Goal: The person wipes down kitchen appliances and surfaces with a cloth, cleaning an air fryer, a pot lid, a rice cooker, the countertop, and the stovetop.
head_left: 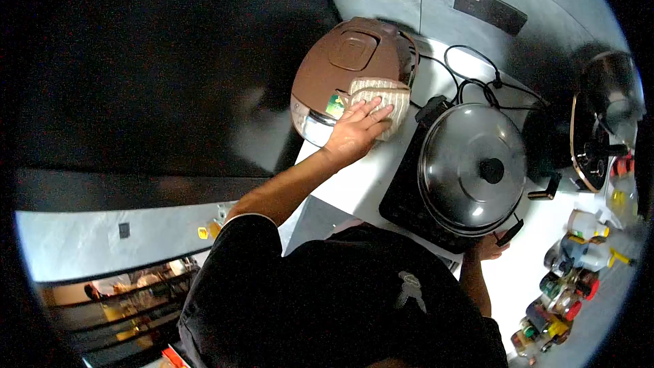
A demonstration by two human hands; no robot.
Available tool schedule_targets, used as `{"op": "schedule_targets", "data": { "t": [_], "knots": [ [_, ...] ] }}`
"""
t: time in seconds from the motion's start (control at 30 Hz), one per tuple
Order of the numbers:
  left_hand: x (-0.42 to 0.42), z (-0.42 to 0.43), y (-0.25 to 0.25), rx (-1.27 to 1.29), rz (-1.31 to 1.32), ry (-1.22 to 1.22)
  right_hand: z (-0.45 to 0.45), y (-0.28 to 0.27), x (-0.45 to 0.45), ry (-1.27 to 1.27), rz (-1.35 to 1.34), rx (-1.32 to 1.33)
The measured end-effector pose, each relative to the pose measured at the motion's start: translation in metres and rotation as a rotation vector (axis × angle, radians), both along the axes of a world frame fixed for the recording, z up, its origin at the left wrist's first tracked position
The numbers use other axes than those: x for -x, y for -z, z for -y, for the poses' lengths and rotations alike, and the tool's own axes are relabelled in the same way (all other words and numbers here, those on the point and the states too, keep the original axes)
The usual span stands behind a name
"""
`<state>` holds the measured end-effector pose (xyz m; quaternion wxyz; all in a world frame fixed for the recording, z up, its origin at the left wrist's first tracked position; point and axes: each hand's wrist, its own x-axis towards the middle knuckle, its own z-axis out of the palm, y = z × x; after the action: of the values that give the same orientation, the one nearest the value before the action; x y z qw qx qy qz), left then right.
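Black shirt (327,286) cloth fills the bottom middle of the frame, with one pale grey figure-shaped emblem (411,291) on it and no lettering that can be read. Above it, in the upper middle, sits one brown rice cooker (323,71), its lid closed, so its contents are hidden. One green and yellow sticker (334,105) shows on its lid; the print is too small to read.

One striped beige cloth (390,99) lies on the cooker's lid, right of the sticker. The left hand (359,129) rests on it, fingers extended and slightly spread, laid over the fabric rather than clenched.

Right of centre, one wide pot (436,215) stands on one black cooktop (402,199), covered by a domed lid (460,157) with one black knob (491,170); what is inside cannot be made out. The right hand (487,248) is at the pot's lower edge, beside a black handle (509,232); partly hidden, its finger grip cannot be told.

Black cables (470,84) loop behind the pot. At least nine bottles and jars (565,293) crowd the lower right, some with red, yellow or green parts, their labels unreadable. One dark socket strip (490,9) is on the wall at upper right.
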<state>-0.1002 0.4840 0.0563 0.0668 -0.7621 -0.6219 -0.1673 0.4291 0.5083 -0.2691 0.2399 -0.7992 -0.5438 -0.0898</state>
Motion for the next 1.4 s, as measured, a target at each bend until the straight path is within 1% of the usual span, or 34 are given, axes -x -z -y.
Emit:
{"op": "schedule_targets", "data": {
  "t": [0.03,0.07,0.1,0.17,0.2,0.23,0.3,0.37,0.4,0.43,0.47,0.5,0.53,0.57,0.6,0.63,0.67,0.7,0.73,0.77,0.8,0.83,0.87,0.9,0.97,1.0,1.03,1.1,1.17,1.23,1.27,1.3,1.37,1.4],
  "knots": [
    [0.000,0.006,-0.001,-0.010,0.002,0.011,-0.001,-0.010,0.002,-0.016,0.003,-0.002],
    [-0.004,0.015,0.000,-0.011,0.129,-0.032,0.004,-0.019,0.006,0.003,-0.147,0.088],
    [-0.009,0.024,0.000,-0.017,0.131,-0.051,0.003,-0.022,0.007,0.005,-0.123,0.101],
    [-0.018,0.043,0.003,0.040,0.528,-0.256,-0.002,-0.029,0.007,-0.014,-0.095,0.111],
    [-0.024,0.055,0.008,0.127,0.836,-0.425,-0.003,-0.052,0.018,0.052,-0.219,0.220],
    [-0.026,0.065,0.024,0.038,1.097,-0.445,-0.002,-0.086,0.033,0.120,-0.341,0.334],
    [-0.032,0.081,0.016,0.004,1.608,-0.496,-0.009,-0.102,0.025,0.137,-0.358,0.356],
    [-0.039,0.091,0.009,-0.150,1.823,-0.502,-0.019,-0.039,-0.050,-0.221,-0.503,0.332],
    [-0.042,0.095,0.004,-0.161,1.875,-0.529,-0.015,0.002,-0.088,-0.408,-0.394,-0.029],
    [-0.045,0.098,-0.001,-0.173,1.927,-0.552,-0.018,-0.135,-0.010,0.028,-1.253,-0.102],
    [-0.046,0.100,-0.006,-0.184,1.933,-0.549,-0.026,-0.198,0.014,-0.037,-1.074,-0.082],
    [-0.047,0.100,-0.011,-0.173,2.004,-0.569,-0.030,-0.231,0.016,-0.252,-0.904,-0.095],
    [-0.047,0.100,-0.016,-0.155,2.072,-0.586,-0.027,-0.290,0.051,-0.384,-0.742,-0.122],
    [-0.046,0.098,-0.023,-0.144,2.073,-0.570,-0.031,-0.324,0.071,-0.479,-0.936,-0.175],
    [-0.045,0.094,-0.029,-0.099,2.102,-0.553,-0.038,-0.333,0.080,-0.674,-0.904,-0.212],
    [-0.045,0.090,-0.032,-0.058,2.130,-0.537,-0.037,-0.351,0.107,-0.746,-0.619,-0.174],
    [-0.040,0.088,-0.022,0.001,2.127,-0.396,-0.031,-0.377,0.153,-0.782,-0.844,-0.018],
    [-0.041,0.080,-0.025,0.000,2.175,-0.337,-0.018,-0.387,0.201,-0.761,-1.298,0.056],
    [-0.046,0.076,-0.037,0.019,2.205,-0.322,-0.012,-0.391,0.245,-1.051,-1.081,0.094],
    [-0.050,0.074,-0.048,0.041,2.234,-0.307,0.000,-0.413,0.288,-1.288,-0.642,0.175],
    [-0.049,0.073,-0.050,0.096,2.294,-0.210,0.015,-0.412,0.328,-1.417,-0.969,0.236],
    [-0.044,0.076,-0.054,0.239,2.328,-0.213,0.019,-0.387,0.358,-1.522,-0.855,0.175],
    [-0.044,0.079,-0.066,0.207,2.256,-0.210,0.024,-0.378,0.384,-1.466,-0.732,0.049],
    [-0.043,0.081,-0.077,0.177,2.182,-0.207,0.022,-0.367,0.401,-1.382,-0.774,0.015],
    [-0.004,0.088,-0.054,0.152,1.708,-0.104,0.004,-0.349,0.429,-1.311,-1.055,0.152],
    [0.024,0.097,-0.046,0.126,1.226,-0.173,-0.010,-0.344,0.440,-1.260,-1.162,0.124],
    [0.040,0.104,-0.037,0.070,0.980,-0.253,-0.028,-0.341,0.449,-1.206,-1.266,0.098],
    [0.060,0.110,-0.020,0.046,0.638,-0.370,-0.076,-0.358,0.457,-1.178,-0.879,-0.139],
    [0.070,0.109,-0.005,0.038,0.555,-0.369,-0.112,-0.362,0.472,-1.097,-0.645,-0.226],
    [0.071,0.103,0.002,-0.003,0.191,-0.340,-0.142,-0.332,0.498,-1.069,-0.414,-0.171],
    [0.076,0.099,0.014,0.035,0.191,-0.309,-0.144,-0.321,0.508,-1.165,-0.380,-0.164],
    [0.076,0.096,0.022,0.057,0.211,-0.318,-0.122,-0.331,0.515,-1.076,-0.185,-0.211],
    [0.078,0.096,0.029,0.017,0.198,-0.307,-0.104,-0.334,0.520,-1.223,-0.051,-0.228],
    [0.080,0.095,0.031,0.020,0.202,-0.303,-0.100,-0.331,0.517,-1.219,-0.048,-0.223]
  ]
}}
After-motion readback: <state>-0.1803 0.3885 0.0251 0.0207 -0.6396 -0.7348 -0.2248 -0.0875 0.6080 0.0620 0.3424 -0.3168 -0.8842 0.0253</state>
